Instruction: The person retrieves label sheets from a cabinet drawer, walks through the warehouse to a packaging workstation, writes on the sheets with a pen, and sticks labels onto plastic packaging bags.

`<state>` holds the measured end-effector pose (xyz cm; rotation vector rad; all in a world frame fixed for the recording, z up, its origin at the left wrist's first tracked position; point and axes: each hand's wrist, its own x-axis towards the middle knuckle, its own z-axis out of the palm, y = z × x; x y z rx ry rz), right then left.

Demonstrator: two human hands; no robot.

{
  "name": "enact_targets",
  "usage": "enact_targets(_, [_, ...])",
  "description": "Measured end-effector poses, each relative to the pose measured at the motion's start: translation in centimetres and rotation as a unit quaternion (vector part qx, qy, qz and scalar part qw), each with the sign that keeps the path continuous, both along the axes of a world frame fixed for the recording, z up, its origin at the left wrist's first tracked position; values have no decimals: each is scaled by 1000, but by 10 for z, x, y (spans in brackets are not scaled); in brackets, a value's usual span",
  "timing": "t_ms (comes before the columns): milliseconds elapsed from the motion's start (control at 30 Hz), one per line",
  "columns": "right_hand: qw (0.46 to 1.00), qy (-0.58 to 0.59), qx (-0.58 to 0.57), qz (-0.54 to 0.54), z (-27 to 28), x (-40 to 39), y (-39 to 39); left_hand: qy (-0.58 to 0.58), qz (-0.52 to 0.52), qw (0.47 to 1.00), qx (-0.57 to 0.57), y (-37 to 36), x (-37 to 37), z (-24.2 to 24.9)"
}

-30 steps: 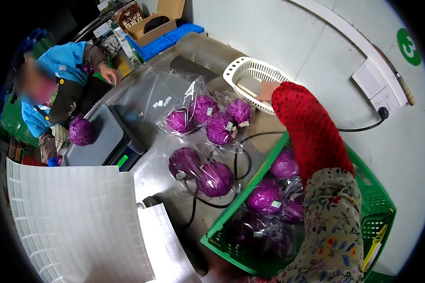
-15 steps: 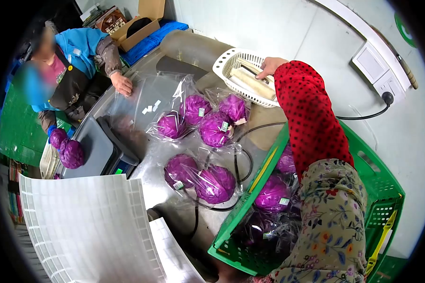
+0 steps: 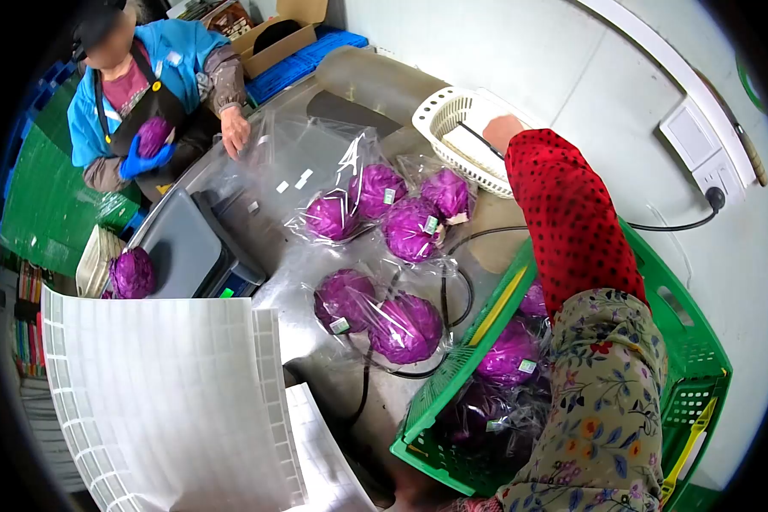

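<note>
**Right hand over the white basket, a dark stick close by it**

Bagged purple cabbages lie on the metal table, two of them nearer the white sheets, with a black cable looping around them. The green crate, holding more bagged cabbages, stands under the right forearm; the forearm and its red dotted sleeve cross over it and hide part of the load. The sheets cover the lower left of the view. Across the table, a co-worker stands beside a grey scale.

The right hand is at the far side of the white basket, and the dark stick slants in the basket just below it, its lower end near the cuff. The hand is blurred and its fingertips are not clear (a pale smudge, really), so whether it pinches anything cannot be told. The left hand seems to be only a dim patch at the bottom edge; its grip cannot be told.

Half a second ago, the right fingers were more distinct, reaching into the basket. The co-worker's blue-gloved hand has risen from beside the scale and now holds a cabbage against the apron.
</note>
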<state>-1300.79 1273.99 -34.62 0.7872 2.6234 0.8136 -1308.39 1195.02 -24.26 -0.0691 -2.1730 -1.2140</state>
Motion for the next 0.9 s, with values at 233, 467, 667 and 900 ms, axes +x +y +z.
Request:
enact_targets(233, [967,115,-211,-86,-44,-11,14,-53,-20,998,-32,18,9,24])
enact_targets(467, [943,229,-226,-79,22,-39,6,-104,-127,972,166,48,11,24])
enact_targets(667, [808,540,-234,-25,58,-54,-58,-177,-129,889,401,96,19,42])
enact_targets(900, [566,587,-579,-16,102,-36,-265,-200,-183,800,535,61,65,74])
